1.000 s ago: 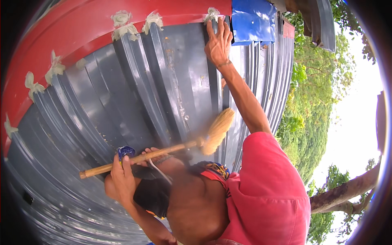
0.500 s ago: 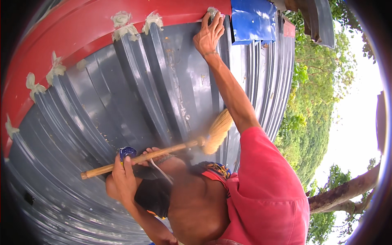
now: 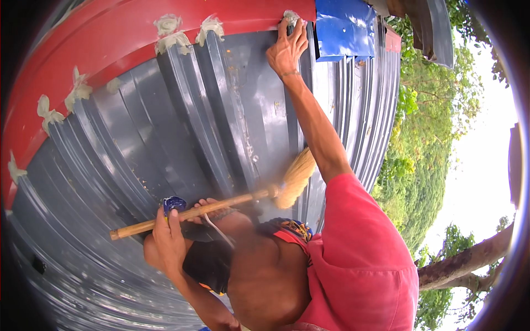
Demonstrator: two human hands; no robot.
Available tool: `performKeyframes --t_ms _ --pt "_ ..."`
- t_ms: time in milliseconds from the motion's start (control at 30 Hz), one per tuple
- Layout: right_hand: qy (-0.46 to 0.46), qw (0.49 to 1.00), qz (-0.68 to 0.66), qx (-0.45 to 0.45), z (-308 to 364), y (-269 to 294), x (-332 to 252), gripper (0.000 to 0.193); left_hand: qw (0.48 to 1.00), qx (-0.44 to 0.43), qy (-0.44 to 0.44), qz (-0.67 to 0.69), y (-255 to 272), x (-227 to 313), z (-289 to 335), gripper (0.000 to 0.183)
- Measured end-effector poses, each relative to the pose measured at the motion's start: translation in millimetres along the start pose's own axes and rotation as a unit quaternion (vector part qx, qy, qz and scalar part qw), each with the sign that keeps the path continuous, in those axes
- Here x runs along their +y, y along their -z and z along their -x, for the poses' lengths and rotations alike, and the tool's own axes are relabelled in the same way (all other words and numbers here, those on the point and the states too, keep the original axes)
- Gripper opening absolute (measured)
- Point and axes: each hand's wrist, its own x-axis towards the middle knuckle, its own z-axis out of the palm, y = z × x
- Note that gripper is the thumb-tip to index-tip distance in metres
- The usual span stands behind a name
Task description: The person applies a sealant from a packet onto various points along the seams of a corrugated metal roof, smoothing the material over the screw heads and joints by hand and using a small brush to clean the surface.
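My right hand reaches up to the lower edge of a curved red metal flashing. Its fingers are closed around a small dark piece, mostly hidden, at a lump of grey putty. At the lower left, my left hand grips a small round blue lid-like container between thumb and fingers. Beside that hand a straw broom lies slantwise, its wooden handle to the left and its pale bristles to the right. A bare foot shows behind the handle.
Ribbed dark grey roof sheets spread under me. More putty patches sit where ribs meet the flashing. A blue metal panel adjoins the flashing's right end. Trees and a thick trunk stand to the right.
The view has shifted slightly. My right hand stays at the putty lump with only a small movement; my left hand keeps the blue container, and the broom has not moved.
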Motion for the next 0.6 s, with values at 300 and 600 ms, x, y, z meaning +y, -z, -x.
performKeyframes --t_ms 300,600 --pt "0.051 0.997 -0.047 0.016 -14 12 -7 0.067 1.0 0.003 0.0 -0.007 0 2 0 0.034" --pt "0.032 0.998 -0.027 0.036 -21 9 25 0.067 0.998 0.017 -0.001 -0.054 2 6 8 0.033"
